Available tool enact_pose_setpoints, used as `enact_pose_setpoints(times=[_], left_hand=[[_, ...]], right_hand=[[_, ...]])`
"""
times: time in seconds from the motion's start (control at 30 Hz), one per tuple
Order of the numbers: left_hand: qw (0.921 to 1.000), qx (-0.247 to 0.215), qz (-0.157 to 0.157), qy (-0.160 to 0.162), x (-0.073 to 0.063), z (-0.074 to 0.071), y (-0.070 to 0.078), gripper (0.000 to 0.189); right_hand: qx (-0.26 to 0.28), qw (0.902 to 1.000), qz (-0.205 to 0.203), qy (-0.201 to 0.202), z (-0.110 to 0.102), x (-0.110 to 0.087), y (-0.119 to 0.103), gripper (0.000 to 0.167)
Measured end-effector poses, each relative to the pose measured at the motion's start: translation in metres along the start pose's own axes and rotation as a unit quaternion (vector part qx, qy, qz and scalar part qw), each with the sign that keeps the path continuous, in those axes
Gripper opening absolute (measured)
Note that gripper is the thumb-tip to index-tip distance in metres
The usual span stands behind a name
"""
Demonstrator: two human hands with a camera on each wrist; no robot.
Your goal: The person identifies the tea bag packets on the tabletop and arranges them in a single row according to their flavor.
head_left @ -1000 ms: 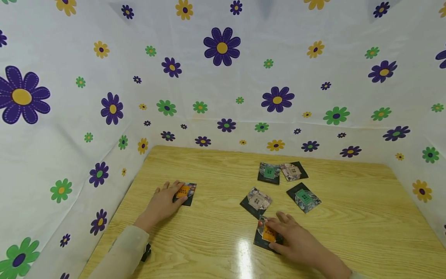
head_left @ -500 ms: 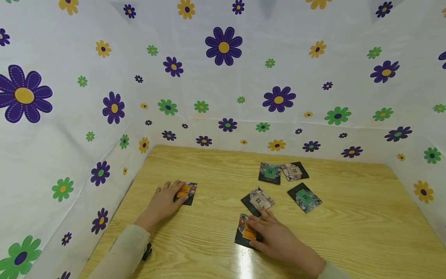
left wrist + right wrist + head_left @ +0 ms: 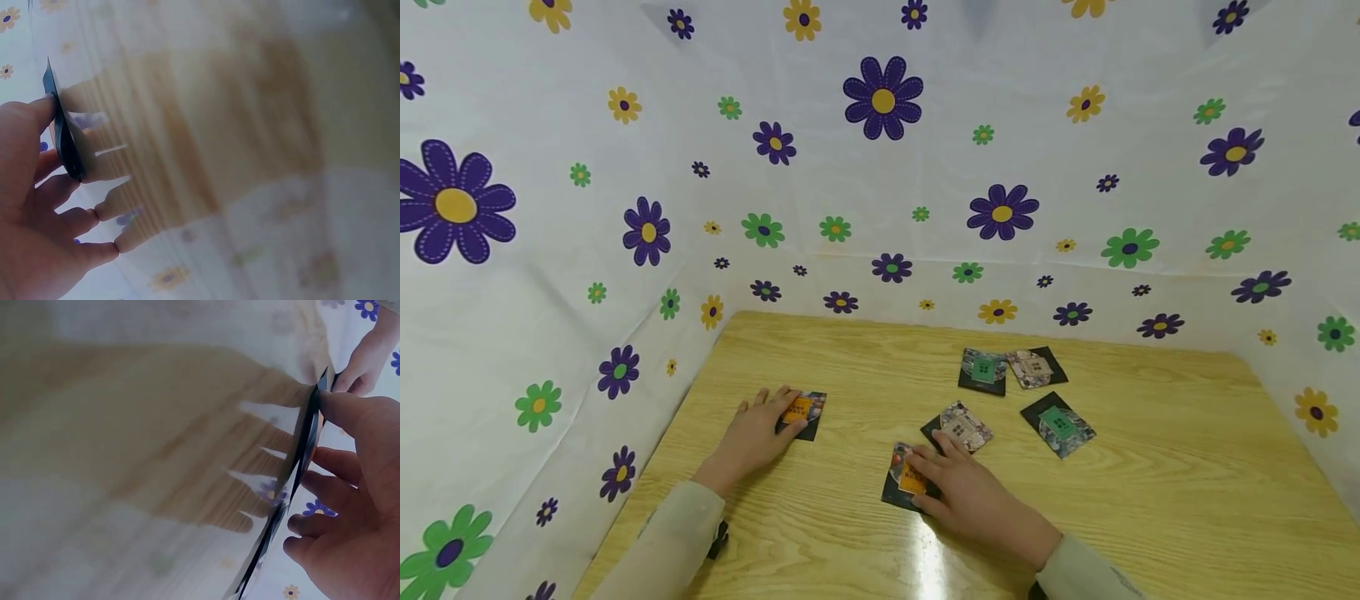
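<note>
In the head view my left hand (image 3: pixel 751 440) rests at the left on a small flat square packet (image 3: pixel 809 427), black with an orange label. The left wrist view shows that packet (image 3: pixel 64 137) edge-on, with the thumb and some fingers touching it and the other fingertips down on the table. My right hand (image 3: pixel 967 492) lies on a similar orange-labelled packet (image 3: pixel 892 493), its thumb and fingers spread over the right part. In the right wrist view the fingertips touch that packet's glossy dark face (image 3: pixel 308 434). Just behind this hand lies a beige-labelled packet (image 3: pixel 973 429), partly overlapped by its fingers.
Farther back on the wood-grain table (image 3: pixel 1157 467) lie a green-labelled packet (image 3: pixel 983 369), a beige-labelled one (image 3: pixel 1033 367) beside it, and another green-labelled packet (image 3: pixel 1060 423). A white flower-printed cloth (image 3: pixel 805 158) walls the table at the back and sides.
My right hand has slid its orange-labelled packet leftward and slightly away from me across the table. My left hand and its packet have stayed put.
</note>
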State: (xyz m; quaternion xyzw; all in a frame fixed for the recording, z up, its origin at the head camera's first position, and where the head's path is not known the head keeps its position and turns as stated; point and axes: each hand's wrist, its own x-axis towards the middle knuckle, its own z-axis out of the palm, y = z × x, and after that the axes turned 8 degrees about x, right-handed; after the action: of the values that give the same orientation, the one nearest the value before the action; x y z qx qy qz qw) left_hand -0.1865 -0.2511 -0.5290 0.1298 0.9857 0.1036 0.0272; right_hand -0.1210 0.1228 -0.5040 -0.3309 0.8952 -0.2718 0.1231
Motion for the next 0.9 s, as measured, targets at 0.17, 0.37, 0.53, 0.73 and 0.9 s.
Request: enact_pose_setpoints(times=[0.17, 0.37, 0.53, 0.73, 0.9], left_hand=[[0.9996, 0.025, 0.007, 0.005, 0.000, 0.000, -0.002, 0.065], [0.9996, 0.022, 0.015, 0.007, -0.001, -0.004, -0.005, 0.069], [0.9997, 0.017, 0.017, -0.003, -0.003, -0.005, -0.009, 0.071], [0.9996, 0.016, 0.020, -0.011, -0.006, -0.007, -0.012, 0.071], [0.9997, 0.010, 0.017, -0.012, -0.008, -0.009, -0.013, 0.071]], right_hand=[[-0.006, 1.0000, -0.003, 0.000, 0.000, 0.016, 0.001, 0.060], [-0.014, 0.9999, 0.000, 0.001, 0.003, 0.031, 0.004, 0.061], [-0.024, 0.9996, -0.007, 0.010, 0.005, 0.040, 0.003, 0.059], [-0.022, 0.9997, -0.002, 0.010, 0.005, 0.050, -0.003, 0.058], [-0.019, 0.9998, 0.001, 0.004, 0.006, 0.060, -0.006, 0.058]])
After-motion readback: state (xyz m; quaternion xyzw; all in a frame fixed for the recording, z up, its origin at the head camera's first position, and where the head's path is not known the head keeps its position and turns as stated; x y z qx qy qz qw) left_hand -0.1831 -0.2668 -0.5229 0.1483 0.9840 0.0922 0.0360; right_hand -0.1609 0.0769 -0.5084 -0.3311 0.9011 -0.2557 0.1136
